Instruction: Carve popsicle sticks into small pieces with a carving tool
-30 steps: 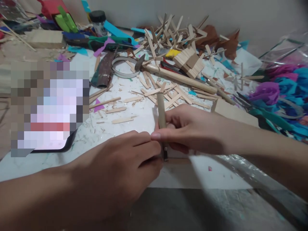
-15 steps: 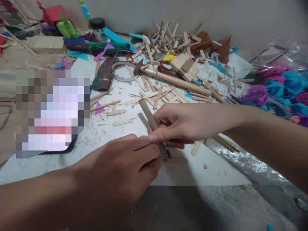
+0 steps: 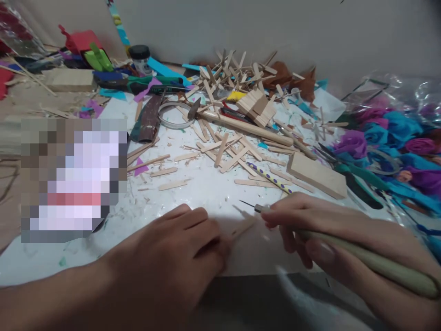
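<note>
My right hand (image 3: 320,230) is closed around a craft knife (image 3: 365,259) with a long pale wooden handle. The knife lies nearly flat, its thin blade tip pointing left over the white work surface (image 3: 193,193). My left hand (image 3: 172,262) rests knuckles-up at the near edge, fingers curled and pressed on a thin wooden stick (image 3: 243,228) that pokes out to the right. The blade tip hovers just above and right of that stick, apart from it.
Loose ice-cream sticks (image 3: 227,151) litter the middle. A wooden block (image 3: 317,174) and a dotted pencil (image 3: 270,177) lie right of centre. A hammer (image 3: 241,124), metal ring (image 3: 174,115) and stick pile (image 3: 241,73) sit behind. Paper flowers (image 3: 389,138) crowd the right. A blurred patch (image 3: 72,179) covers the left.
My right hand swung the knife from upright, tip down at the stick, to lying flat with the handle toward me. It drew back to the right. The wooden block and pencil came into sight.
</note>
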{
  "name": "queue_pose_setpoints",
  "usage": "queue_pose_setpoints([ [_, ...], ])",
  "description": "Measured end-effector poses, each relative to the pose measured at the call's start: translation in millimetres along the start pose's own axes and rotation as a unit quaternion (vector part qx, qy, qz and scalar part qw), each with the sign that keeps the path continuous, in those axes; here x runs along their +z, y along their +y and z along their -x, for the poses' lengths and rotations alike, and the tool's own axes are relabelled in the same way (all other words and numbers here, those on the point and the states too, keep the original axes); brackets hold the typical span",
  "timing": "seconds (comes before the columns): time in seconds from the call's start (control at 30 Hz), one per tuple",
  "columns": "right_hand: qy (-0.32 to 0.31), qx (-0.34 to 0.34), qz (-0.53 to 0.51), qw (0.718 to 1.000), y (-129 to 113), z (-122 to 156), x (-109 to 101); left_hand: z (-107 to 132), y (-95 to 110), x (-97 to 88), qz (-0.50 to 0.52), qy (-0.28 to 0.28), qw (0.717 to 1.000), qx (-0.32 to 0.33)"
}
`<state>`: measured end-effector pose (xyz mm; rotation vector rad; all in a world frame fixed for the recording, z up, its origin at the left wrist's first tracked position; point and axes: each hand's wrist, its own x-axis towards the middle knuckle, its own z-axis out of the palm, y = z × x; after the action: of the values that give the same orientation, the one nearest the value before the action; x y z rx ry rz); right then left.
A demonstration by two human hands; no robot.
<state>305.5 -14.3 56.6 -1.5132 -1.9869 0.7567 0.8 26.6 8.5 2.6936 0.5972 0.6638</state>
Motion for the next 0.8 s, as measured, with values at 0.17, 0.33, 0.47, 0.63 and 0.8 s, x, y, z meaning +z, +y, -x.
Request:
queue_pose_setpoints([
  [0.17,0.132,0.121,0.021,0.984,1,32,12,-1,8,1.9,0.038,0.037,0.998,-0.028],
  [0.33,0.139,0.123,0.008,0.983,5,37,16,0,9,1.8,-0.023,0.047,0.998,0.018],
  [0.47,0.106,0.103,0.053,0.988,15,45,14,-2,6,-0.9,0.016,-0.019,0.999,0.043],
  [0.63,0.126,0.087,0.081,0.985,34,66,14,-6,-8,-4.4,0.019,-0.037,0.998,0.039],
  [0.8,0.144,0.034,0.177,0.973,52,92,12,-10,-21,3.7,-0.076,-0.121,0.987,0.073],
])
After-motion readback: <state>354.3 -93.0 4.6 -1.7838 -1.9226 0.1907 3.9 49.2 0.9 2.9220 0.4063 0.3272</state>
